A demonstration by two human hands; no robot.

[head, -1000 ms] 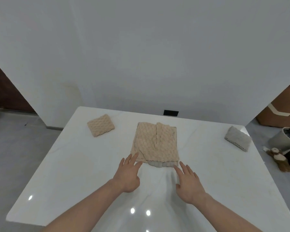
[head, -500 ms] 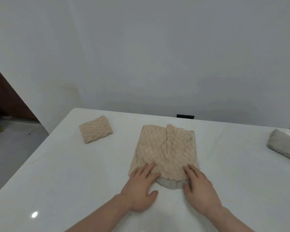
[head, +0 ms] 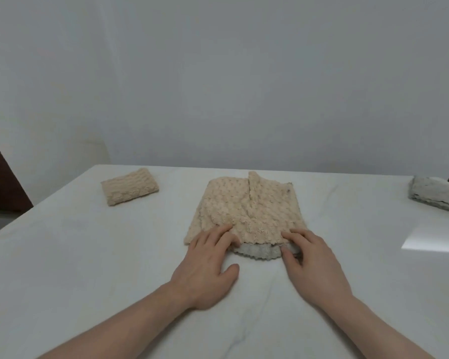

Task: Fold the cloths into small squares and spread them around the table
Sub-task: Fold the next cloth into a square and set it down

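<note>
Both hands are down at the near edge of the half-folded beige cloth, which sits mid-table a bit toward the far edge. My left hand has its fingers lying flat on the near-left corner, thumb out on the table, gripping nothing. The right hand looks like it's pinching the near-right corner, thumb tucked under the grey underside. For a clean fold I'd guess you want both corners lifted together and carried straight to the far edge so the layers line up, then smoothed. Further back, one small folded beige cloth sits by the far-left corner and a folded grey cloth at the far-right edge.
</note>
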